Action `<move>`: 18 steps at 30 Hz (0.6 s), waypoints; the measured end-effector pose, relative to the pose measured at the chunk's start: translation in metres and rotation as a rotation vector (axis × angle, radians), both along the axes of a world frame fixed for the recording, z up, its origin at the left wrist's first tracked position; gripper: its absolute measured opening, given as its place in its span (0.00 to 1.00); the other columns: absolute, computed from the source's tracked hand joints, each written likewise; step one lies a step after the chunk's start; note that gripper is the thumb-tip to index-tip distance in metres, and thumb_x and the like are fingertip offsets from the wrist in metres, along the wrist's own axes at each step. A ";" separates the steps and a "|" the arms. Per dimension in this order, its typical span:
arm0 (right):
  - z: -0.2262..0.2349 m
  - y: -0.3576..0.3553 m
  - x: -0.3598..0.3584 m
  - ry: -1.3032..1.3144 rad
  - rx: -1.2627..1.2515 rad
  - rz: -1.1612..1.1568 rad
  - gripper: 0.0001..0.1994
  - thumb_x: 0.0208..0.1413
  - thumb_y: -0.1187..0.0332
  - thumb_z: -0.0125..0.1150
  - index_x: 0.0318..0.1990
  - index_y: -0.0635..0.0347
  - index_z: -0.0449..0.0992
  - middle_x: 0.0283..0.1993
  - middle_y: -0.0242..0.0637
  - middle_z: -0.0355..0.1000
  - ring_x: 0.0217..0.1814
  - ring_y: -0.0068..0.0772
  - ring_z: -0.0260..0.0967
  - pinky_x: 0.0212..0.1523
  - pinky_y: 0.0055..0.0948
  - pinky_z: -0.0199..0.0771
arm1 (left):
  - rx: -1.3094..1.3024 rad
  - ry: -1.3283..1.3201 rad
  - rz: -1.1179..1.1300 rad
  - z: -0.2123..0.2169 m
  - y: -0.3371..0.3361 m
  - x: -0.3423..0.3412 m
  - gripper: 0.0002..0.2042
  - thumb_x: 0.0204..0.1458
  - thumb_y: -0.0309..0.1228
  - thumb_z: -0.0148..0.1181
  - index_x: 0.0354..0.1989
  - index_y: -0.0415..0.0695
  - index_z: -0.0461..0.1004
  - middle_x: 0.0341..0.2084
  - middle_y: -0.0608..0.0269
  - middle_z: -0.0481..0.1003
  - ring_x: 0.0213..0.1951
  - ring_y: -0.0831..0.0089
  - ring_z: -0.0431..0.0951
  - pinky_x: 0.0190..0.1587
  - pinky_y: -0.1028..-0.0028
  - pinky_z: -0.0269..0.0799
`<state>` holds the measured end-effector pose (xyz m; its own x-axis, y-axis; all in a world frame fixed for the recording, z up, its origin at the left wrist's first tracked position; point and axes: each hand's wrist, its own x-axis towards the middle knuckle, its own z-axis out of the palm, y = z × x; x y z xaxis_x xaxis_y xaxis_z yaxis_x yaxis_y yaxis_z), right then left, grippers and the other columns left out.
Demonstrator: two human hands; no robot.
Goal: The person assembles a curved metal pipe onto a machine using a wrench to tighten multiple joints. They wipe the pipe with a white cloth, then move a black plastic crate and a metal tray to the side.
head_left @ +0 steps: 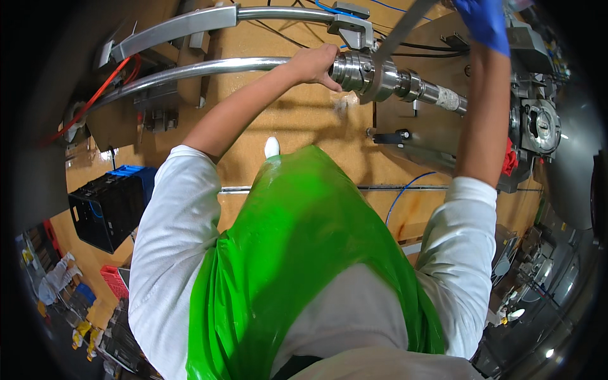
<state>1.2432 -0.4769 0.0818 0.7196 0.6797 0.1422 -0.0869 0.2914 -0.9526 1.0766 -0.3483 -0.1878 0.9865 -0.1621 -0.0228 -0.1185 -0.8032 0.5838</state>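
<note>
My bare left hand [316, 66] grips the left end of a shiny metal pipe coupling [356, 71], fingers over its top and thumb along the near side. From that end a long curved steel pipe [209, 67] runs off to the left. A flat grey metal bar [405, 30] slants across the coupling, its lower end lying against the ringed part and its upper end leaving the picture. My right hand [482, 25], in a blue glove, is raised at the top right beside this bar. Its fingers are cut off by the edge, so its hold cannot be seen.
Machinery with a round metal fitting [542, 126] stands at the right, a red cloth [509, 158] below it. Left are a black crate [107, 212] and an orange-red hose [95, 98]. A blue hose [399, 199] lies on the tan floor [304, 117]. A green apron [297, 215] covers my front.
</note>
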 end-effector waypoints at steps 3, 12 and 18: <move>0.028 -0.031 -0.046 -0.045 -0.030 -0.210 0.18 0.62 0.55 0.49 0.20 0.46 0.59 0.12 0.17 0.45 0.09 0.11 0.40 0.10 0.15 0.38 | 0.029 0.210 0.023 0.001 -0.002 0.010 0.45 0.31 0.57 0.69 0.53 0.36 0.61 0.35 0.46 0.75 0.40 0.52 0.76 0.44 0.62 0.71; 0.006 -0.069 -0.139 -0.225 -0.166 -0.664 0.23 0.64 0.60 0.43 0.65 0.54 0.55 0.63 0.47 0.58 0.64 0.47 0.57 0.60 0.44 0.63 | -0.336 -0.163 -0.141 0.061 -0.001 -0.033 0.56 0.27 0.59 0.71 0.61 0.33 0.52 0.60 0.39 0.56 0.63 0.51 0.56 0.63 0.62 0.53; -0.016 -0.068 -0.155 -0.125 -0.165 -0.561 0.20 0.60 0.58 0.53 0.54 0.63 0.65 0.49 0.41 0.66 0.47 0.34 0.70 0.52 0.31 0.68 | -0.895 0.074 0.204 0.100 -0.045 -0.113 0.26 0.38 0.42 0.72 0.36 0.40 0.64 0.26 0.63 0.75 0.31 0.76 0.74 0.34 0.73 0.68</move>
<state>1.0879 -0.5453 0.0655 0.9597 0.2210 0.1737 0.1530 0.1076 -0.9823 0.9632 -0.3938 -0.0882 0.9990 0.0270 -0.0366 0.0379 -0.0498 0.9980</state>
